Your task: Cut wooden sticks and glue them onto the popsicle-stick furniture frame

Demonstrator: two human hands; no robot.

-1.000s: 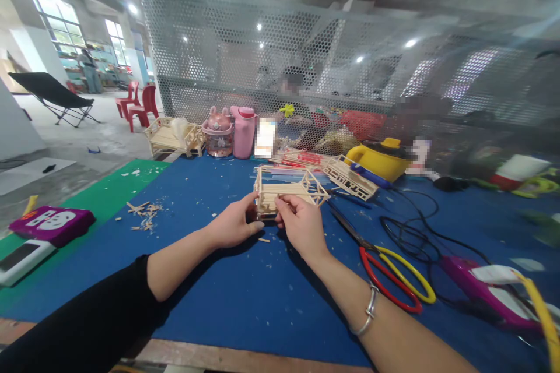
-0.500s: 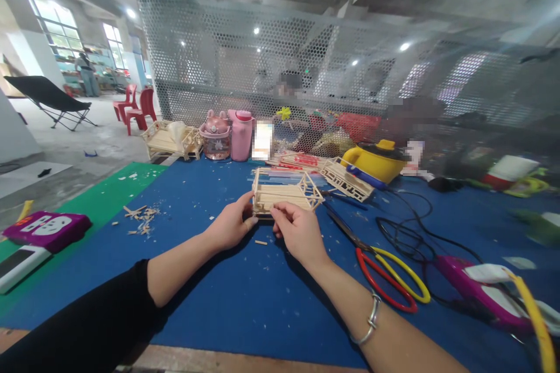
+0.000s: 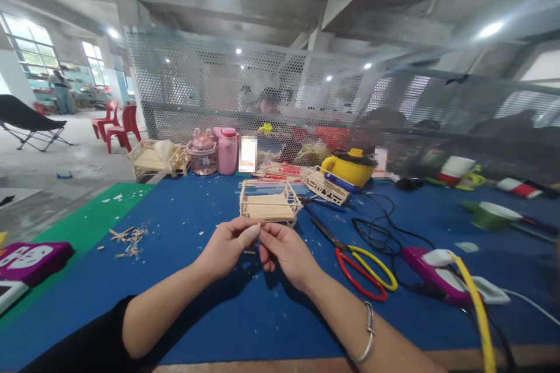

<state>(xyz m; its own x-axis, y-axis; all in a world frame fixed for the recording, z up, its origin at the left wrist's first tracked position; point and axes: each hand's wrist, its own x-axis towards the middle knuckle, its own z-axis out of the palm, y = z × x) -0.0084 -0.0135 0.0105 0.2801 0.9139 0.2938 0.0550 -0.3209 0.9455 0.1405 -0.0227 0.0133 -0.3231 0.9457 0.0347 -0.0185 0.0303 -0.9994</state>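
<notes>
A small model of pale wooden sticks [image 3: 270, 207], with a flat slatted base and thin rails, stands on the blue table mat. Just in front of it, my left hand [image 3: 228, 245] and my right hand [image 3: 286, 250] meet at the fingertips. Both are closed in a pinch, and whatever lies between the fingertips is too small to name. A short stick piece [image 3: 249, 252] lies on the mat beneath my hands. Scissors with red and yellow handles [image 3: 345, 249] rest to the right of my right hand.
Behind are a pink jug [image 3: 227, 151], a pink lidded container [image 3: 203, 154], two more stick models and a yellow pot [image 3: 356, 168]. Wood scraps [image 3: 129, 239] lie left. Black cables and a purple power strip [image 3: 433, 274] lie right. A perforated screen [image 3: 184, 81] rises behind.
Both hands have come off the stick model, moved toward me and met at the fingertips. The model stays on the mat. The camera view has shifted.
</notes>
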